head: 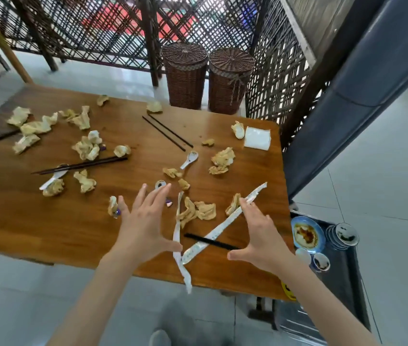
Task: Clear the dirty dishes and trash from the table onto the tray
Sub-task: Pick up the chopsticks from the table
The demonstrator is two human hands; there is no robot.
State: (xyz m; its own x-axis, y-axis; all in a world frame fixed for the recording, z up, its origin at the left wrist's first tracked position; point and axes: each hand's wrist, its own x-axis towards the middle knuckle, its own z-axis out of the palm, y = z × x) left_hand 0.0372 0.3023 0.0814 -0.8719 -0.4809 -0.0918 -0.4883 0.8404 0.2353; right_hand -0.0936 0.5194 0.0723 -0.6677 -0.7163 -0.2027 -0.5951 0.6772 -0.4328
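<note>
Crumpled tan napkins, such as one cluster [196, 210], lie scattered over the wooden table [252, 171]. Two long white chopstick wrappers [223, 227] cross near the front edge over a black chopstick pair [211, 242]. My left hand [145, 222] hovers open, fingers spread, just left of the wrappers. My right hand [256, 232] is open too, its fingertips touching the upper wrapper. White spoons [189, 159] [53, 179] and two more chopstick pairs [166, 132] [80, 166] lie farther out. The dark tray [342, 273] at right holds a blue sauce plate [307, 234] and small cups [344, 236].
A folded white napkin [257, 137] sits at the table's far right corner. Two wicker baskets [185, 76] [229, 81] stand behind the table against a lattice screen. A grey panel [347, 108] rises at the right. Pale tiled floor surrounds the table.
</note>
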